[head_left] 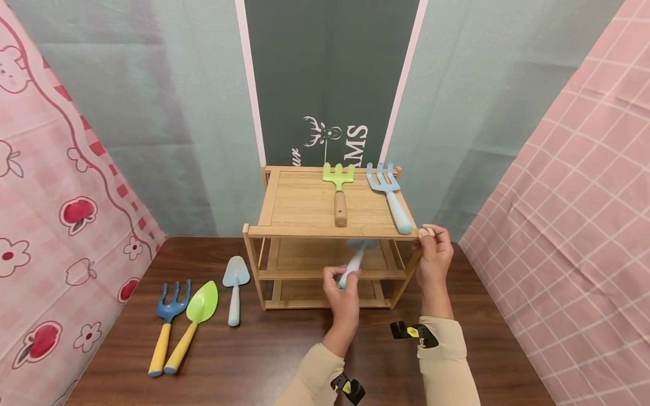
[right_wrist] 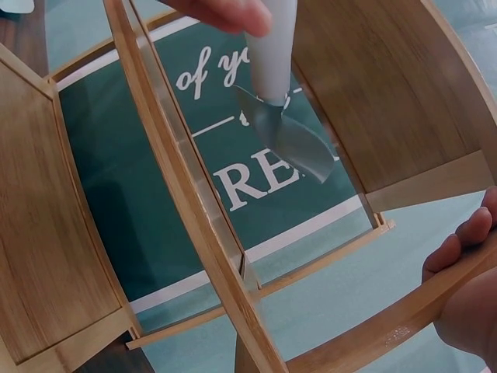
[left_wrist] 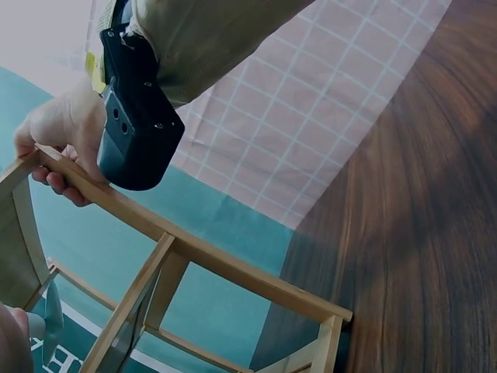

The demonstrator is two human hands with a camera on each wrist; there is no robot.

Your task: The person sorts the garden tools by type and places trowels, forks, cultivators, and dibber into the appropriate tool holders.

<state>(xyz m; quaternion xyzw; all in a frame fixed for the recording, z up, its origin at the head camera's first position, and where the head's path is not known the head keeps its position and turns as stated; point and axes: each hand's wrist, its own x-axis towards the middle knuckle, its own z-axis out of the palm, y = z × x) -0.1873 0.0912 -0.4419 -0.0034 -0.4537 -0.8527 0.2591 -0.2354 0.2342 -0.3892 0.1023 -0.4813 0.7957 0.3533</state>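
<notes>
My left hand (head_left: 343,296) pinches the pale handle of a small light-blue hand shovel (head_left: 354,265). Its blade (right_wrist: 291,144) reaches in between the top board and the middle shelf of a bamboo rack (head_left: 325,231), above that shelf. My right hand (head_left: 435,256) grips the rack's front right top corner, fingers curled over the rail. On the top board lie a green hand rake (head_left: 340,197) with a wooden handle and a light-blue hand rake (head_left: 390,197) with a white handle, both tines to the back.
Left of the rack on the brown table (head_left: 244,366) lie a small light-blue trowel (head_left: 235,287), a green trowel (head_left: 198,316) with a yellow handle and a blue hand fork (head_left: 167,321). Pink cloths (head_left: 574,197) hang at both sides, a green one behind.
</notes>
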